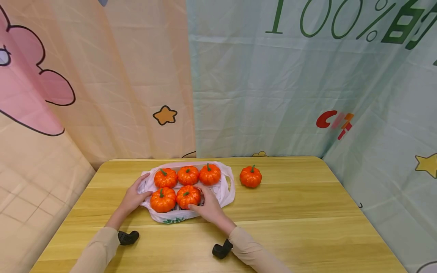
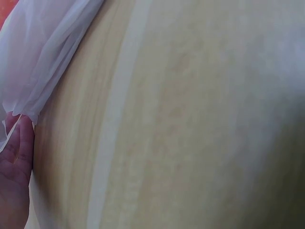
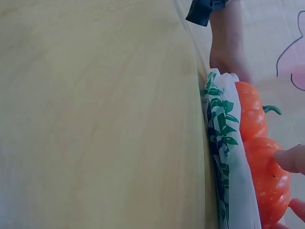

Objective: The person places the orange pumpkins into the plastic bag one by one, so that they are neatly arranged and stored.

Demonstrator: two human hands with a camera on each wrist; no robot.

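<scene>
A white plastic bag (image 1: 225, 197) with a green leaf print lies on the table, its top spread open. Several orange mini pumpkins with green stems sit inside in two rows. My right hand (image 1: 209, 204) holds the right pumpkin of the front row (image 1: 186, 198), thumb at its near side and fingers at its far side. In the right wrist view, the thumb (image 3: 291, 160) meets that pumpkin's skin. At the bag's left end, my left hand (image 1: 132, 198) rests with thumb and fingers spread. The left wrist view shows its fairly straight fingers (image 2: 25, 148) against the thin plastic.
One more pumpkin (image 1: 250, 176) stands alone on the wooden table (image 1: 300, 212), right of the bag. Black devices (image 1: 128, 238) are worn at both wrists. Printed curtains (image 1: 259, 94) hang behind the table and along its sides.
</scene>
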